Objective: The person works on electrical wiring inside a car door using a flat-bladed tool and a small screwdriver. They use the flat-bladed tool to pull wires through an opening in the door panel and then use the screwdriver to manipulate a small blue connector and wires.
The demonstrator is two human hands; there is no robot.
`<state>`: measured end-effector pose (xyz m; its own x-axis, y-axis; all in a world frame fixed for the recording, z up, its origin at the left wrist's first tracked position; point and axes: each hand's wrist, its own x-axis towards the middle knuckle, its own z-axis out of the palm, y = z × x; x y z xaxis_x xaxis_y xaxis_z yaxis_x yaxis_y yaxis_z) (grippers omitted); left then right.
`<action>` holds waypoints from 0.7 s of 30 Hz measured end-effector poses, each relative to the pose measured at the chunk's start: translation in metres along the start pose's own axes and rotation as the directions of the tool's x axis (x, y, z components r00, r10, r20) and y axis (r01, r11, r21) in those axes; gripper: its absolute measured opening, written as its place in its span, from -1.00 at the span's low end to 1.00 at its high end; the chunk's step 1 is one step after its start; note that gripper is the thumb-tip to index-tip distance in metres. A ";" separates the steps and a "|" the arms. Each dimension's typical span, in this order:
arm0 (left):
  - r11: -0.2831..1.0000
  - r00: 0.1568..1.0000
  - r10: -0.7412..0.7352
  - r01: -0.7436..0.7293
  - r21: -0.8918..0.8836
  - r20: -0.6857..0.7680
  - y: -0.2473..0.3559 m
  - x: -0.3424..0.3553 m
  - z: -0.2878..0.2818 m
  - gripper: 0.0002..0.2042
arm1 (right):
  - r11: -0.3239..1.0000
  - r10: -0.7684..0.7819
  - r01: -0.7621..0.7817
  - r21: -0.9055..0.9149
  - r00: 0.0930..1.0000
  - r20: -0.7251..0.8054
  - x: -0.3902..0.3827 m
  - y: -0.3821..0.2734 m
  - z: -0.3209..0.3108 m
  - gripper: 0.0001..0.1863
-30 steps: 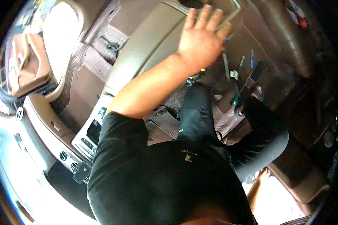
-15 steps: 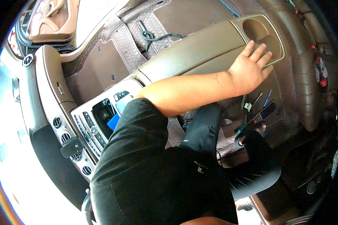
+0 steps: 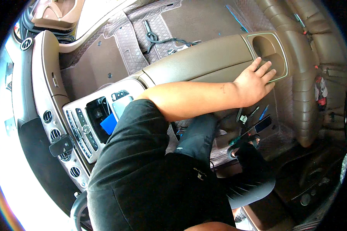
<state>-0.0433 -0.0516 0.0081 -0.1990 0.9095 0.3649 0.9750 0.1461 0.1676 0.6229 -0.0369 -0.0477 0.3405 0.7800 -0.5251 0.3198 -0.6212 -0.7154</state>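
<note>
My left arm reaches across to the right over a long tan leather centre console (image 3: 196, 61) inside a car. My left hand (image 3: 254, 82) lies palm down at the console's rear end, fingers spread and stretched out, with nothing in them. Its fingertips overlap the near edge of a cup holder (image 3: 264, 48) with two round wells and a pale rim. Whether the hand presses on the console or hovers just above it, I cannot tell. My right hand does not show.
Tools, including a blue pen-like one (image 3: 263, 112), lie by a dark phone-like slab (image 3: 263, 124) on the floor near my foot. A dark looped strap (image 3: 152, 37) lies on the quilted mat beyond the console. A tan rear seat (image 3: 306, 104) borders the right; the dashboard (image 3: 50, 81) borders the left.
The whole view has shifted, so the console and seats sit lower and the dashboard further left. My left hand stays by the cup holder, fingers still spread, with only a slight shift.
</note>
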 end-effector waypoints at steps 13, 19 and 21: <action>0.999 0.993 0.028 -0.033 -0.037 -0.114 0.002 0.003 0.003 -0.60 | 0.995 -0.085 0.081 -0.059 0.994 -0.071 -0.049 -0.031 -0.001 -0.77; 0.725 0.890 0.342 -0.454 -0.518 -0.301 0.020 0.004 -0.016 -0.63 | 0.229 -0.893 0.747 -0.625 0.417 0.170 -0.130 -0.193 0.104 -0.73; 0.569 0.892 0.427 -0.391 -0.724 -0.146 0.027 -0.006 -0.007 -0.62 | 0.158 -0.903 0.816 -0.556 0.347 0.253 -0.158 -0.223 0.175 -0.76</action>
<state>-0.0169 -0.0559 0.0169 0.2246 0.8172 0.5308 0.5603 -0.5539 0.6158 0.3431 -0.0079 0.1143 -0.3946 0.8508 0.3470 0.8198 0.4966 -0.2851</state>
